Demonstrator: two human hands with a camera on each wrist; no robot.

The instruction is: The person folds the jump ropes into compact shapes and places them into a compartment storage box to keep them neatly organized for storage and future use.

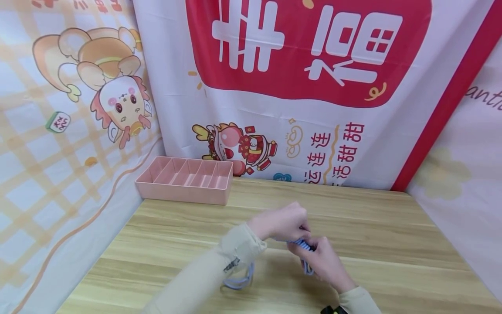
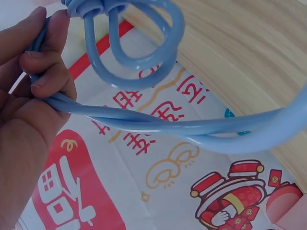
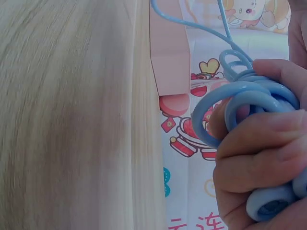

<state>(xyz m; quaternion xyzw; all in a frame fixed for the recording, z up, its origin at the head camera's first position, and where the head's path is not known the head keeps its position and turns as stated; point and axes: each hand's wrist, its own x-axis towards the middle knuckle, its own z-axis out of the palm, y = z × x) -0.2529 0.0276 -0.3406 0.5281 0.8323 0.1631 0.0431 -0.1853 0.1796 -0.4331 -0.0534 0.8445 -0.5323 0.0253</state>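
Observation:
A light-blue cable (image 1: 302,244) is bunched between both hands above the wooden table (image 1: 176,235). My left hand (image 1: 280,222) pinches several strands of it; in the left wrist view that hand (image 2: 36,86) grips the strands at the left, and the cable (image 2: 144,122) runs off to the right with a loop above. My right hand (image 1: 325,261) grips the coiled part; the right wrist view shows its fingers (image 3: 259,143) curled round the coil (image 3: 244,93). A loose loop (image 1: 239,282) of cable lies on the table under my left forearm.
A pink divided tray (image 1: 184,192) stands at the back left of the table against the printed cloth backdrop (image 1: 298,109); its end also shows in the right wrist view (image 3: 170,52). Cloth walls close in the left and right sides.

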